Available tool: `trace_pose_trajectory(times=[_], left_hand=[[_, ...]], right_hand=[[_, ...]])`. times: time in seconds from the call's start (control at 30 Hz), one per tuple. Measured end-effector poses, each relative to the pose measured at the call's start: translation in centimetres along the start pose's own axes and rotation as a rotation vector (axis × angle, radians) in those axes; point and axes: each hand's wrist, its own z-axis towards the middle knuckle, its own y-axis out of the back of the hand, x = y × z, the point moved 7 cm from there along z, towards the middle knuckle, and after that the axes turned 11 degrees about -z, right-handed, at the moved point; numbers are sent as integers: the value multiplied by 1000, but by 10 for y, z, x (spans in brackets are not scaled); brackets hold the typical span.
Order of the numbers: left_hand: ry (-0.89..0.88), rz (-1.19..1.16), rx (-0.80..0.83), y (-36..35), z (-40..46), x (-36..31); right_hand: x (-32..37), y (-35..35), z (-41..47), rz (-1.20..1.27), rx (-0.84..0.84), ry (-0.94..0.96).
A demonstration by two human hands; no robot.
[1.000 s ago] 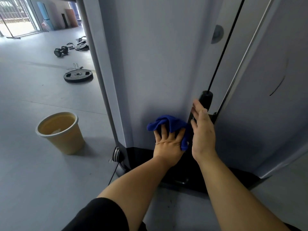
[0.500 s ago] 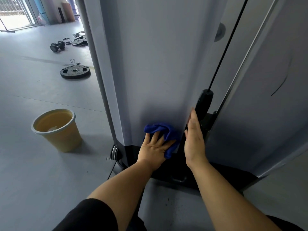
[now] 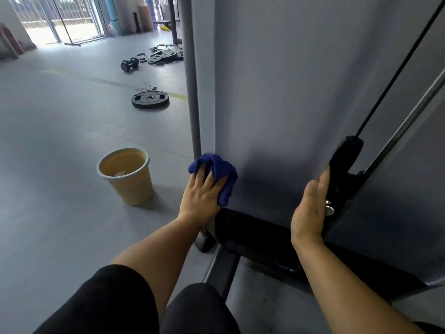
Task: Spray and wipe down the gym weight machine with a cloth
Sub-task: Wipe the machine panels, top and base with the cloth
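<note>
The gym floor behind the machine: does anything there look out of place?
Yes. A weight plate lies flat on the open floor, with dumbbells and more plates scattered farther back instead of racked. The tan bucket stands upright; nothing looks spilled.

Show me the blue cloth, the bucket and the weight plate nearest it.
blue cloth (image 3: 220,166), head view, bunched top fold
bucket (image 3: 134,189), head view, outer wall
weight plate (image 3: 150,99), head view, top face by hub
</note>
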Motion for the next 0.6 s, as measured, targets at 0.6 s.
trace_pose_trajectory(times=[0.6], left_hand=[[869, -1079, -226, -74, -26, -10]], right_hand=[[-22, 7, 3, 19, 99, 31]])
